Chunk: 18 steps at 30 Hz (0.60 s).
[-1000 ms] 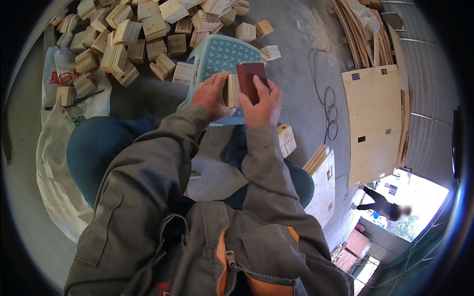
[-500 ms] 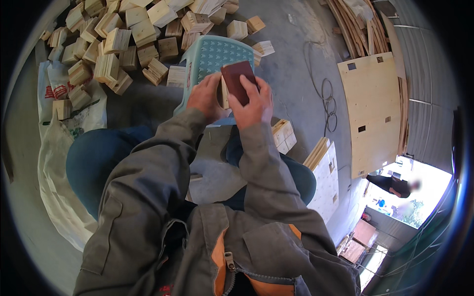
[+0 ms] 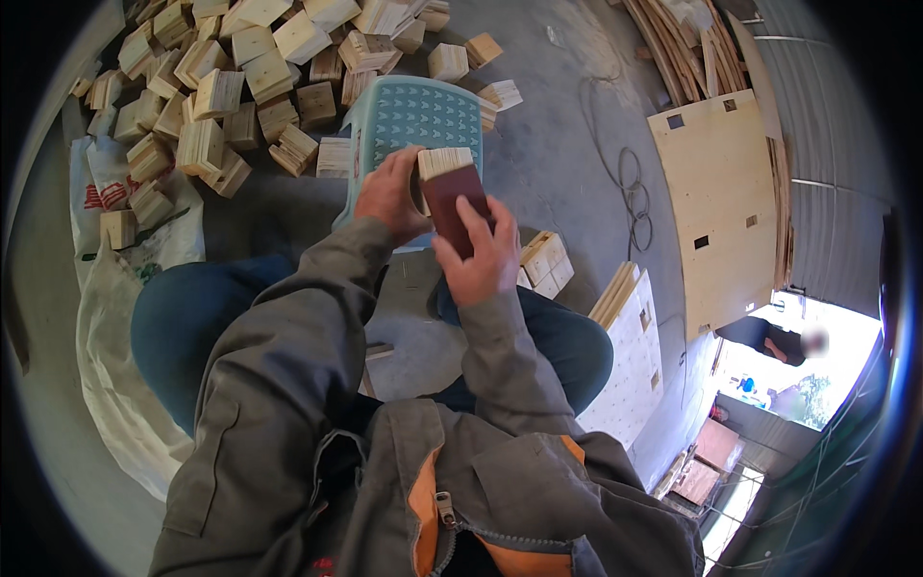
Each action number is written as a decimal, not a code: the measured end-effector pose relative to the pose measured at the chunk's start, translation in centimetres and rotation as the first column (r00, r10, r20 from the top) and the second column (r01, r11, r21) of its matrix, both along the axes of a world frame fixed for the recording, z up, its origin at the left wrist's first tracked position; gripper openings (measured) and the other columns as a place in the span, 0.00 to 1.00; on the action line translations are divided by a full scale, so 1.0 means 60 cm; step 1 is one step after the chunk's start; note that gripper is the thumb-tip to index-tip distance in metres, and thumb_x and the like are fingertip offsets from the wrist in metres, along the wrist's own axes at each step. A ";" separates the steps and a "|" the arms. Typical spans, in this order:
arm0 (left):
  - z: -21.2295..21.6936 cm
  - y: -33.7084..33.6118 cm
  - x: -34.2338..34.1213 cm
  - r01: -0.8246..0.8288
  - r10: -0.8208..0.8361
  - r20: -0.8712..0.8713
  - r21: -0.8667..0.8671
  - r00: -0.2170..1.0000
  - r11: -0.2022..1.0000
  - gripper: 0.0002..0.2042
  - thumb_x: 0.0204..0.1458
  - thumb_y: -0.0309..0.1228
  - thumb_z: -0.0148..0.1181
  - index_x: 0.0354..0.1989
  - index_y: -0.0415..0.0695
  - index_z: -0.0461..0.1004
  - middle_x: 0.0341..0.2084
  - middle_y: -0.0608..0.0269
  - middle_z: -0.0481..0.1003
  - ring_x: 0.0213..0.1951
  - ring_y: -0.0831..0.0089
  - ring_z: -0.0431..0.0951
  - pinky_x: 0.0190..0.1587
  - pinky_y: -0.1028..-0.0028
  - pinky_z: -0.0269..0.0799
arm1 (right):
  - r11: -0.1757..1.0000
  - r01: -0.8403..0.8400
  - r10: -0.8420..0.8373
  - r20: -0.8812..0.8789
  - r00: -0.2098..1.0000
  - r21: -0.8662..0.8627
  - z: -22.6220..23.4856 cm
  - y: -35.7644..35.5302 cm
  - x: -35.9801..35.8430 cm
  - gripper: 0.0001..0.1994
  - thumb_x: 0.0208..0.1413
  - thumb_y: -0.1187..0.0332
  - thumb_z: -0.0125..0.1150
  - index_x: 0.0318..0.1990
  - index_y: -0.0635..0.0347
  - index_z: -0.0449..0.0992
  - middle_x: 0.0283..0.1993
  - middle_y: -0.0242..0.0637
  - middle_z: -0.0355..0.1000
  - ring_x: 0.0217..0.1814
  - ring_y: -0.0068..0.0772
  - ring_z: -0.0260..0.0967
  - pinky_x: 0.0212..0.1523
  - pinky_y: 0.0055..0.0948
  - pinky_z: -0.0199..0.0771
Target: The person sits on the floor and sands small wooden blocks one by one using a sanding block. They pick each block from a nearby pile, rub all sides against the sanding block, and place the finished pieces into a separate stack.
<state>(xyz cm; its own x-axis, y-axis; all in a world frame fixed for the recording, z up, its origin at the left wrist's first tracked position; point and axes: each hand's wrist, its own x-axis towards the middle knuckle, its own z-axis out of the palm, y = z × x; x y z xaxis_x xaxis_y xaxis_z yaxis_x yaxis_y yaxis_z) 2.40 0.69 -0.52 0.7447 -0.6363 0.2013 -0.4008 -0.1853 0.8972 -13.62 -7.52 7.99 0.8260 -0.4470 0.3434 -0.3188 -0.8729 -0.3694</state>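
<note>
Over a pale blue plastic stool (image 3: 423, 108), my left hand (image 3: 389, 195) grips a plywood block (image 3: 446, 162) from its left side. Layered plies show at the block's far end; the rest of it is mostly covered. A dark red rectangular pad (image 3: 449, 200), much like a sanding block, lies against the wood. My right hand (image 3: 483, 252) is closed on this pad, with fingers across its face and the thumb at the near left edge. My left fingertips are partly hidden behind the block.
Many plywood blocks (image 3: 221, 94) lie piled at the far left, some on a white sack (image 3: 106, 250). To the right are a coiled cable (image 3: 635, 197), stacked blocks (image 3: 545, 260), and plywood panels (image 3: 721, 212). A person (image 3: 769, 338) stands near the bright doorway.
The dark red pad and my right hand have moved toward me, baring the block's layered far end. My left hand has shifted only slightly.
</note>
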 end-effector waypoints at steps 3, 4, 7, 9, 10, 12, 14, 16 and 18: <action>-0.006 0.002 -0.001 0.003 -0.003 -0.017 -0.002 1.000 1.000 0.48 0.38 0.45 0.86 0.69 0.49 0.66 0.62 0.52 0.74 0.64 0.49 0.75 0.64 0.54 0.71 | 1.000 -0.008 0.007 -0.016 1.000 -0.002 0.008 0.033 -0.063 0.35 0.46 0.64 0.83 0.66 0.49 0.80 0.69 0.54 0.67 0.66 0.60 0.70 0.64 0.53 0.74; -0.007 0.003 -0.002 -0.009 0.009 0.004 0.007 1.000 1.000 0.48 0.38 0.45 0.87 0.69 0.49 0.66 0.62 0.52 0.74 0.64 0.48 0.76 0.64 0.54 0.71 | 1.000 -0.003 0.003 -0.030 1.000 0.008 0.010 0.037 -0.072 0.35 0.46 0.64 0.84 0.66 0.49 0.80 0.69 0.53 0.67 0.66 0.59 0.70 0.64 0.53 0.74; -0.007 0.001 -0.002 -0.011 0.011 0.008 0.004 1.000 1.000 0.48 0.38 0.44 0.86 0.69 0.49 0.66 0.62 0.52 0.74 0.64 0.48 0.76 0.64 0.53 0.71 | 1.000 0.000 0.000 -0.001 1.000 0.027 0.014 0.033 -0.062 0.35 0.46 0.64 0.84 0.65 0.49 0.80 0.68 0.53 0.67 0.66 0.59 0.70 0.64 0.53 0.74; -0.001 0.001 0.000 0.008 -0.008 -0.003 0.001 1.000 1.000 0.48 0.37 0.41 0.86 0.69 0.49 0.66 0.62 0.52 0.74 0.64 0.48 0.75 0.64 0.53 0.72 | 1.000 -0.007 0.007 0.005 1.000 -0.021 0.010 0.015 -0.041 0.35 0.46 0.64 0.83 0.65 0.48 0.80 0.68 0.52 0.68 0.66 0.59 0.70 0.65 0.53 0.74; 0.002 0.003 0.001 0.017 -0.017 -0.004 0.004 1.000 1.000 0.48 0.37 0.39 0.86 0.69 0.49 0.65 0.62 0.52 0.74 0.64 0.48 0.75 0.64 0.53 0.72 | 0.999 -0.011 0.011 0.012 1.000 -0.041 0.006 0.002 -0.025 0.35 0.46 0.64 0.83 0.65 0.48 0.79 0.68 0.52 0.68 0.66 0.60 0.70 0.65 0.53 0.74; 0.000 0.005 0.004 0.016 -0.016 -0.004 0.007 1.000 1.000 0.48 0.35 0.37 0.85 0.69 0.49 0.65 0.62 0.52 0.74 0.64 0.48 0.75 0.65 0.53 0.71 | 1.000 -0.007 0.007 0.016 1.000 -0.019 0.003 -0.035 0.026 0.34 0.47 0.64 0.83 0.65 0.48 0.79 0.68 0.52 0.69 0.66 0.59 0.71 0.66 0.53 0.73; 0.002 0.006 0.004 0.014 -0.013 -0.018 0.017 1.000 1.000 0.50 0.33 0.33 0.85 0.69 0.49 0.65 0.62 0.52 0.74 0.64 0.48 0.75 0.65 0.53 0.71 | 0.999 0.038 -0.038 0.018 0.999 0.031 -0.006 -0.082 0.087 0.33 0.47 0.62 0.82 0.64 0.46 0.80 0.67 0.49 0.69 0.67 0.56 0.70 0.67 0.53 0.72; 0.006 0.001 -0.001 0.033 -0.033 0.012 0.030 0.999 0.999 0.51 0.33 0.32 0.85 0.71 0.48 0.63 0.62 0.49 0.73 0.64 0.45 0.75 0.65 0.53 0.73 | 0.988 0.100 -0.096 -0.036 0.995 0.116 0.000 -0.135 0.142 0.32 0.48 0.59 0.81 0.64 0.46 0.81 0.65 0.47 0.71 0.67 0.52 0.71 0.68 0.50 0.73; 0.003 0.003 0.000 0.034 -0.035 0.030 0.042 0.999 0.999 0.52 0.32 0.32 0.85 0.71 0.48 0.62 0.62 0.48 0.73 0.64 0.44 0.75 0.65 0.53 0.73 | 0.962 0.133 -0.109 -0.113 0.988 0.240 0.008 -0.170 0.185 0.33 0.49 0.58 0.81 0.65 0.50 0.81 0.63 0.48 0.74 0.66 0.49 0.74 0.67 0.46 0.75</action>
<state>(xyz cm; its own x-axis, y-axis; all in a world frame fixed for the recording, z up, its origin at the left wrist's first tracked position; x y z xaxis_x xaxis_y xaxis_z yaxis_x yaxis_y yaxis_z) 2.42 0.89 -0.33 0.7163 -0.6695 0.1968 -0.4347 -0.2075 0.8764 -2.52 -17.72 8.47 0.7845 -0.6063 0.1303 -0.4618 -0.7115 -0.5297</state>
